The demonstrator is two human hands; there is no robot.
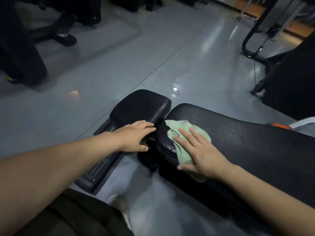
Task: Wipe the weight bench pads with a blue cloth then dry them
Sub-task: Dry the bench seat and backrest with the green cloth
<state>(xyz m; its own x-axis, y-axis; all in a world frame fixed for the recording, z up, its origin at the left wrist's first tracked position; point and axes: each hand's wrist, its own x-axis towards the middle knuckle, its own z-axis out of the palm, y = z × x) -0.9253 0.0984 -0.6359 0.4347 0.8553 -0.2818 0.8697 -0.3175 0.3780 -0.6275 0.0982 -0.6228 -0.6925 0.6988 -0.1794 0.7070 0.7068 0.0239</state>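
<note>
On back pad (247,133): right hand (201,150) fingers flat, pressing cloth (185,132).

Just one cam here, head-mounted and wide-angle, looking forward and down from close above the bench pads (238,133), catching both forearms reaching in and the grey floor (102,74) stretching beyond.

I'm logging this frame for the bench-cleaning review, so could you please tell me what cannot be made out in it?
- Head view: the pad surface under the green cloth and right hand is covered, so wet or dry there is unknown.
- The long pad runs off the right edge; its far end is unseen.
- The left hand hides the near edge of the small pad.
- Machines at top left are too dark to identify.
</note>
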